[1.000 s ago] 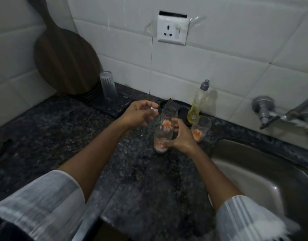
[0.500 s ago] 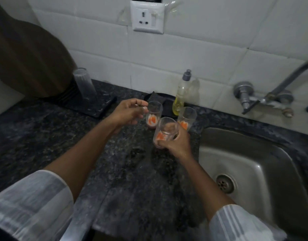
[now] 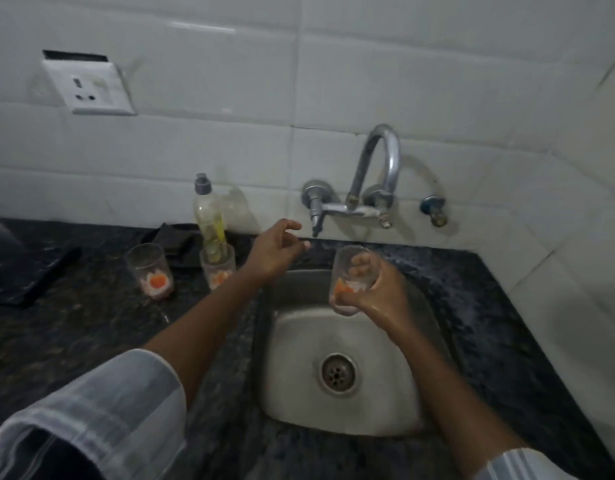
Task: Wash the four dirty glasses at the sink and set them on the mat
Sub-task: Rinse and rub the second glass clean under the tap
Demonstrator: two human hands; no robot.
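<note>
My right hand [image 3: 379,292] grips a clear dirty glass [image 3: 349,271] with orange residue at its bottom, held tilted over the back of the steel sink [image 3: 299,341]. My left hand [image 3: 275,252] hovers empty, fingers loosely apart, just below and left of the tap's left handle [image 3: 314,216]. Two more dirty glasses stand on the dark counter: one [image 3: 150,271] at the left, another [image 3: 217,268] right in front of the soap bottle. The black mat [image 3: 22,275] shows at the far left edge.
A curved chrome tap [image 3: 379,168] is mounted on the white tiled wall above the sink. A dish soap bottle [image 3: 209,216] and a dark cloth [image 3: 171,237] sit at the counter's back. A wall socket [image 3: 87,84] is at upper left. The drain [image 3: 337,372] lies mid-basin.
My right hand has carried one dirty glass from the counter over to the sink. My left hand has left the glasses and moved right toward the tap. The view has swung right.
</note>
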